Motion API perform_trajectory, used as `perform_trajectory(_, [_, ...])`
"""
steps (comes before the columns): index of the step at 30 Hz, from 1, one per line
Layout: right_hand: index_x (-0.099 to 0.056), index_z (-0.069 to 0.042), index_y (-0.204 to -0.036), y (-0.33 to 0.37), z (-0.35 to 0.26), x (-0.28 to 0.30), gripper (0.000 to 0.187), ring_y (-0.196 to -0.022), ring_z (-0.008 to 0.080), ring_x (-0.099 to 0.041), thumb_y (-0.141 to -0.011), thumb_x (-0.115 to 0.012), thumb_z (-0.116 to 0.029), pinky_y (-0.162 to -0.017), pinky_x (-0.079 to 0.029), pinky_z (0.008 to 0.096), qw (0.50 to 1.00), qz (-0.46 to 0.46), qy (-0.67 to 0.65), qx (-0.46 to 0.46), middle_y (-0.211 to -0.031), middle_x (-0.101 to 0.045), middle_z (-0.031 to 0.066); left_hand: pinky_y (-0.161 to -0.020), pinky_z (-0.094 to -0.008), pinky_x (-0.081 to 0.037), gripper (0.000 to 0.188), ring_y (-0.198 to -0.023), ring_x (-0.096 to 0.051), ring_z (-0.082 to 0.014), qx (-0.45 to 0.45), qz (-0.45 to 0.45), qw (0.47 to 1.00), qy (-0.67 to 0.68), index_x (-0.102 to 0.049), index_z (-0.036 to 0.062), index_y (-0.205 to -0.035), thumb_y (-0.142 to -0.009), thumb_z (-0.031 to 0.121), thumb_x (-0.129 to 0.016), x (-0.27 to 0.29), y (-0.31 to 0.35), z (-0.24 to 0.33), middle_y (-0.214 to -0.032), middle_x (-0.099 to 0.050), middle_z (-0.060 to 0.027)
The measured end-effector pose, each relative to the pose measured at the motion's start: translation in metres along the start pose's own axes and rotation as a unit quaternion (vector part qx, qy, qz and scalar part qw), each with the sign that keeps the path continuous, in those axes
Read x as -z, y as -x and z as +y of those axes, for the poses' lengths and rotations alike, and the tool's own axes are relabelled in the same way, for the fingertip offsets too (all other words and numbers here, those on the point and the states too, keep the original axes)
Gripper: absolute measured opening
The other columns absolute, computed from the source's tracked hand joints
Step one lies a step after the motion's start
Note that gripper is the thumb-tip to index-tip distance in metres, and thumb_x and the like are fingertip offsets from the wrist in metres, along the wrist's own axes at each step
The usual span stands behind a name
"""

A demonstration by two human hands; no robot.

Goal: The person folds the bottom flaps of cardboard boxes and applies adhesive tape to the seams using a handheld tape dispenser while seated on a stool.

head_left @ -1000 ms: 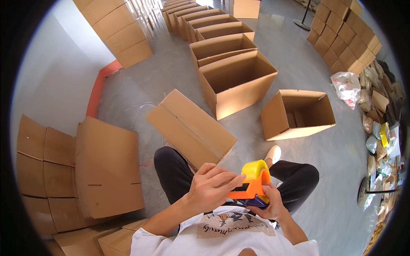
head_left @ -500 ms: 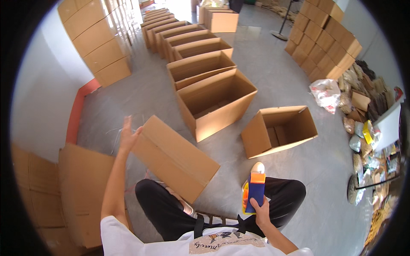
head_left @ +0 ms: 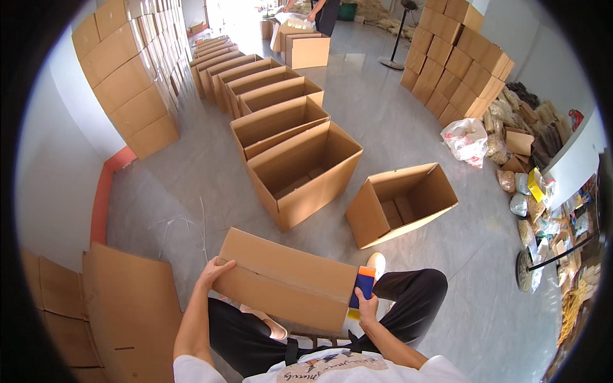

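A closed cardboard box [head_left: 287,277] lies across in front of my knees, a seam running along its top face. My left hand [head_left: 217,271] grips its left end, thumb over the top and the other fingers mostly hidden behind the edge. In my right hand [head_left: 365,306] is a blue and orange tape dispenser [head_left: 363,287], held against the box's right end. A bit of yellow shows beneath the dispenser.
An open box [head_left: 402,207] stands beyond my right foot, and a row of open boxes [head_left: 306,179] runs away ahead. Flattened cardboard [head_left: 137,306] leans at my left. Stacked boxes [head_left: 450,60], bags [head_left: 466,140] and a stand fan [head_left: 527,271] line the right. Another person [head_left: 325,16] works far off.
My left hand has come down onto the box's left end. The box has turned to lie more crosswise, and the tape dispenser has moved left to its right end. The view has shifted.
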State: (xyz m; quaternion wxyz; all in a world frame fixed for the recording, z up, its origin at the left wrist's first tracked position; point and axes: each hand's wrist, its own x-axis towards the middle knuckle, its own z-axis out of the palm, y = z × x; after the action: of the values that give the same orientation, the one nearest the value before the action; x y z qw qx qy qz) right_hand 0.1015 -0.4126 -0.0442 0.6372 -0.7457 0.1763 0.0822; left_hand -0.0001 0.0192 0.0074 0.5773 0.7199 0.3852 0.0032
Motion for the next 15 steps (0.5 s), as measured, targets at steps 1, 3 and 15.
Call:
perform_trajectory(1, [-0.059,0.004,-0.091,0.000,-0.005,0.007,0.041,-0.071,0.0150,-0.058,-0.072,-0.073,-0.029,-0.068,-0.047,0.0276,1.000,0.001,0.014,-0.003,-0.083,-0.062,0.0086,-0.068,-0.0297,-0.047,0.052,-0.076,-0.059,-0.0153,0.018,0.010,1.000,-0.011,-0.064,-0.0012,-0.086,-0.068,0.047,-0.072,0.000,0.004,0.010,-0.080,-0.063,-0.0076])
perform_trajectory(3, [-0.059,0.005,-0.093,0.003,-0.030,0.019,0.044,-0.073,0.0156,-0.058,-0.073,-0.072,-0.032,-0.070,-0.046,0.0275,0.999,0.000,0.038,-0.008,-0.083,-0.062,0.0092,-0.064,-0.0300,-0.047,0.053,-0.071,-0.059,-0.0154,0.015,0.043,0.997,-0.064,-0.065,-0.0038,-0.080,-0.071,0.048,-0.069,0.006,0.021,0.040,-0.075,-0.063,-0.0081])
perform_trajectory(15, [-0.038,0.006,-0.119,0.039,-0.225,0.127,0.067,-0.096,0.0203,-0.051,-0.072,-0.071,-0.030,-0.086,-0.041,0.0319,0.961,-0.015,-0.254,0.105,-0.107,-0.051,0.0138,-0.055,-0.0225,-0.037,0.042,-0.059,-0.042,-0.0078,-0.328,0.200,0.906,-0.179,-0.055,-0.0040,-0.071,-0.091,0.032,-0.046,0.037,0.236,0.272,-0.060,-0.052,0.0016])
